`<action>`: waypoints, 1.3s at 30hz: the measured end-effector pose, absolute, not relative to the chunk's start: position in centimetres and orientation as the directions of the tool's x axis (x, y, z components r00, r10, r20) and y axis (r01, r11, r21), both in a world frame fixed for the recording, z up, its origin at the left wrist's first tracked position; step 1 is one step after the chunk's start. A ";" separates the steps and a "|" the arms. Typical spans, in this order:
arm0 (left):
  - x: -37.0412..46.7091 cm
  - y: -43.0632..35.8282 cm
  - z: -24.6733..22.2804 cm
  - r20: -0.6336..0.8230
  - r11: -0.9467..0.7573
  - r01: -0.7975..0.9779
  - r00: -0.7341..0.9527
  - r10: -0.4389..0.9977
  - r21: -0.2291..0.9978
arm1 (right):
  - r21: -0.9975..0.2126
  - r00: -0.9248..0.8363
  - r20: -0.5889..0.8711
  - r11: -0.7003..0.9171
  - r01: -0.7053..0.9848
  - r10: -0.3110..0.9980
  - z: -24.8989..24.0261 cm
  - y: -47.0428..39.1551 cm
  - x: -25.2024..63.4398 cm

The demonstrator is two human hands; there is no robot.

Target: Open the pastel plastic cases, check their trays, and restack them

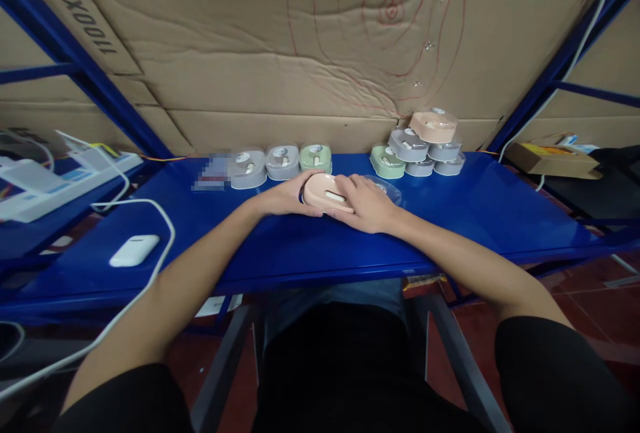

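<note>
A pink rounded case [320, 190] with a pale oblong piece in its middle is held between both hands above the blue table. My left hand [290, 196] is wrapped round its left end, thumb along the near edge. My right hand [367, 204] grips the right end, fingers over the top. Just behind the right hand lies a clear plastic cover [391, 190], partly hidden by it. Beyond the hands stand a green packaged case [316, 157] and two grey ones [283, 162].
At the back right, several packaged cases [419, 146] are stacked, a pink one on top. A white earphone case [135, 250] lies on the left of the blue table [320, 253]. A white cable [167, 220] crosses near my left arm; a power strip [65, 186] is far left.
</note>
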State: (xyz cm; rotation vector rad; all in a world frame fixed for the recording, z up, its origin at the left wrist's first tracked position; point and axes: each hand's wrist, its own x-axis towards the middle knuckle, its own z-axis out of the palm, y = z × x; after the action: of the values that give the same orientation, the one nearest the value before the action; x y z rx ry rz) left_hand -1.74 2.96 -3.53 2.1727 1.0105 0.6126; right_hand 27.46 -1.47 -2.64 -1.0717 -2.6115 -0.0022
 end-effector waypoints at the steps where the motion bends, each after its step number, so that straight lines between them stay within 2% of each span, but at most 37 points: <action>1: -1.8 3.0 -3.5 0.138 -0.490 0.487 0.592 0.794 0.723 | -0.121 -0.662 0.299 0.715 0.688 0.687 -2.7 -1.6 27.3; 7: -2.7 3.7 -3.8 0.161 -0.541 0.442 0.649 0.743 0.716 | -0.207 -0.607 0.391 0.709 0.674 0.692 -2.9 -1.4 27.7; 9: -2.9 4.1 -4.2 0.160 -0.550 0.440 0.660 0.734 0.710 | -0.218 -0.650 0.449 0.781 0.586 0.613 -2.8 -0.8 28.3; 11: -3.0 4.4 -4.7 0.145 -0.534 0.509 0.618 0.773 0.675 | -0.194 -0.741 0.462 0.871 0.451 0.487 -2.8 -0.5 28.7; 13: -3.0 4.5 -4.9 0.131 -0.495 0.616 0.538 0.832 0.613 | -0.173 -0.820 0.421 0.921 0.348 0.388 -2.9 -0.7 28.7; 15: -2.8 4.4 -5.0 0.136 -0.474 0.682 0.488 0.862 0.558 | -0.158 -0.868 0.351 0.936 0.313 0.350 -3.2 -1.2 28.3; 19: -2.4 4.0 -5.0 0.169 -0.486 0.705 0.473 0.865 0.517 | -0.129 -0.904 0.231 0.932 0.338 0.360 -3.5 -2.3 27.4; 21: -2.4 4.0 -5.1 0.170 -0.480 0.714 0.463 0.870 0.510 | -0.126 -0.899 0.235 0.928 0.350 0.370 -3.1 -2.2 27.5; 24: -2.6 4.1 -5.3 0.183 -0.496 0.704 0.475 0.861 0.509 | -0.106 -0.827 0.332 0.889 0.446 0.455 -2.1 -1.2 28.4; 27: -2.6 4.1 -5.2 0.183 -0.500 0.700 0.480 0.858 0.510 | -0.066 -0.628 0.385 0.699 0.712 0.677 -1.3 0.6 29.9; 29: -2.5 4.0 -5.1 0.163 -0.483 0.715 0.470 0.867 0.506 | -0.051 -0.471 0.304 0.508 0.860 0.828 -0.9 1.7 30.9; 31: -2.3 3.9 -4.9 0.153 -0.473 0.721 0.465 0.872 0.507 | -0.035 -0.373 0.139 0.381 0.924 0.917 -0.7 2.4 31.7; 33: -2.3 3.8 -4.8 0.158 -0.473 0.716 0.464 0.872 0.513 | -0.021 -0.338 -0.002 0.338 0.941 0.941 -0.4 2.7 32.0; 35: -2.2 3.8 -4.8 0.159 -0.471 0.713 0.461 0.873 0.520 | -0.012 -0.329 -0.044 0.329 0.944 0.943 0.0 2.6 32.1; 37: -2.3 3.9 -4.9 0.154 -0.465 0.717 0.457 0.876 0.519 | -0.016 -0.308 0.023 0.309 0.951 0.951 0.5 2.1 31.9; 39: -2.4 4.0 -5.1 0.157 -0.467 0.715 0.458 0.875 0.520 | -0.060 -0.333 0.168 0.347 0.936 0.928 0.8 1.4 31.6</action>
State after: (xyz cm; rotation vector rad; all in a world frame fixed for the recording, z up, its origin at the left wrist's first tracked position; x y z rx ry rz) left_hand -2.40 4.00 -5.06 2.3313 1.3402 0.5772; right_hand 31.61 1.41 0.84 -1.7020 -2.4318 -0.0704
